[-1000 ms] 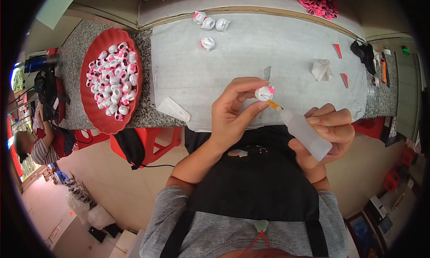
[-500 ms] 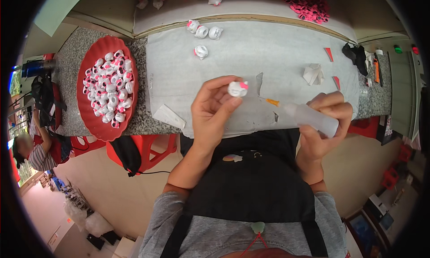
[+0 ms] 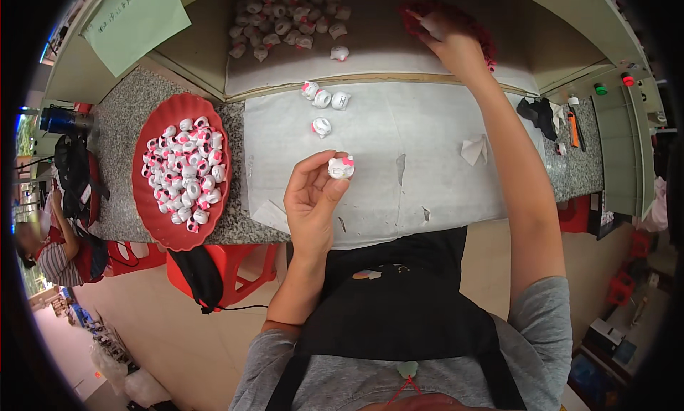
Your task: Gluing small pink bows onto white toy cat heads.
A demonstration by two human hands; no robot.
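My left hand (image 3: 311, 201) is closed, thumb and fingers pinching a small white cat-shaped head (image 3: 340, 168) with a pink bow, above the paper-covered table. My right hand (image 3: 459, 53) reaches far forward into the cabinet, over a heap of pink pieces (image 3: 486, 46). A pale squeeze bottle (image 3: 436, 26) shows at that hand, partly hidden and smeared; the fingertips cannot be made out well. Ahead of my left hand lie several loose white heads (image 3: 322, 98), with one more head (image 3: 321, 127) closer to me.
A red scalloped tray (image 3: 146, 204) full of white-and-pink heads stands at the left. More white heads (image 3: 285, 26) are piled inside the cabinet. Crumpled paper (image 3: 474, 151) lies right of the middle; a black cloth (image 3: 538, 117) and an orange cutter (image 3: 573, 129) lie farther right.
My right hand has gone from beside the left hand, where it held the squeeze bottle, forward to the pink heap. My left hand has shifted slightly left, still holding the head. The view has tilted up.
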